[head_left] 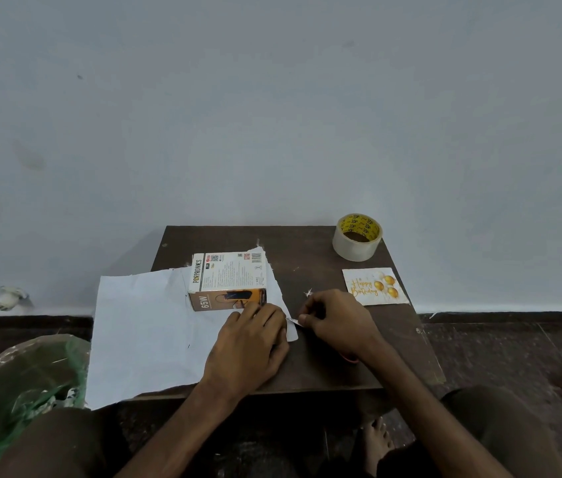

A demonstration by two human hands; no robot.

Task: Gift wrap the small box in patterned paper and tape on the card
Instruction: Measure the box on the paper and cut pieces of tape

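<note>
presses left hand (pixel 248 343) flat on paper (pixel 141 326), fingers straight, tips just by box (pixel 229 277). pinches paper's right edge with right hand (pixel 336 319), fingers curled. with box lying on the paper's white side, mid table (pixel 324 357). farther right, off the paper: tape (pixel 357 238) at back, card (pixel 374 286) nearer.

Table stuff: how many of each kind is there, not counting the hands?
Charger box: 1
Sheet of paper: 1
Tape roll: 1
Happy Birthday card: 1
Red thing, mostly hidden: 1
Total: 5
</note>
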